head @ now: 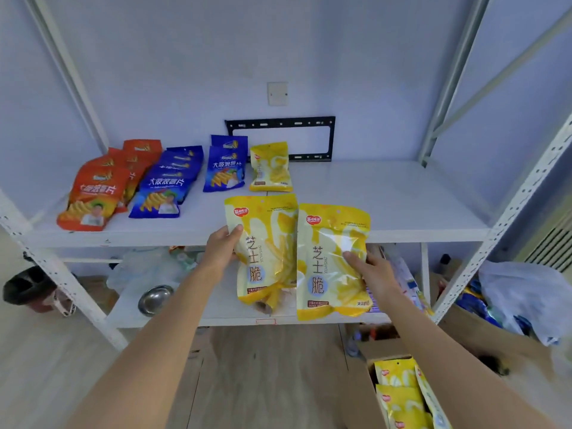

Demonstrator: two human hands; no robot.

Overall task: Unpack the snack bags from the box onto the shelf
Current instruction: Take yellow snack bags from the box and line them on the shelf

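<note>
two yellow bags on their way to the shelf

each hand carries one: the left hand [221,247] grips a yellow snack bag [266,243] by its left edge, the right hand [373,270] grips a second yellow bag [332,258] by its right edge, both held upright just near of the white shelf [387,196]. next, i'd guess, they go down beside the lone yellow bag [270,167] at the far side. more wait in the box [402,394], near right. orange bags [96,193] and blue bags [164,184] lie far left against a pale wall.
</note>
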